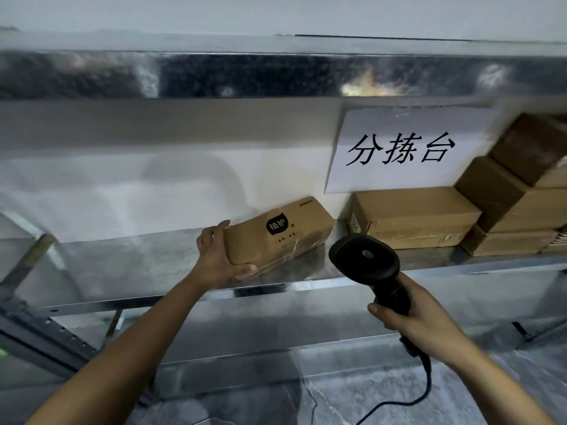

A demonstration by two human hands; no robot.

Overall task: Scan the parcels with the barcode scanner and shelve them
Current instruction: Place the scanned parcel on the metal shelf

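A long brown cardboard parcel [280, 233] with a black logo lies on the metal shelf [129, 265], slanting away toward the back wall. My left hand [219, 256] grips its near end, thumb underneath and fingers over the top edge. My right hand [420, 317] holds a black barcode scanner [368, 262] by its handle. The scanner's head is raised just right of the parcel, level with the shelf's front edge, and its cable hangs down toward the floor.
More brown parcels [414, 216] are stacked on the right part of the shelf, rising toward the right edge. A white paper sign [405, 151] with black characters hangs above them from an upper shelf [276, 75]. A lower shelf lies below.
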